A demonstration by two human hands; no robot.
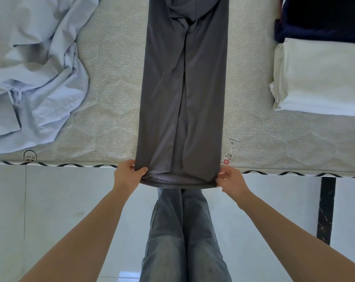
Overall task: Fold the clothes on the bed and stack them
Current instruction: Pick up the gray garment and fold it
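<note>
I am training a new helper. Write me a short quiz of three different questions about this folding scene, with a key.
1. True or false: both hands grip the near end of the grey garment.
2. Which garment lies unfolded at the left of the mattress? A) the pale blue cloth B) the white one C) the navy one
3. Fill in: the folded white garment sits to the ____ of the grey garment.

Key
1. True: the left hand and the right hand each pinch a corner.
2. A, the pale blue cloth.
3. Right; the white garment lies near the navy garment.
</note>
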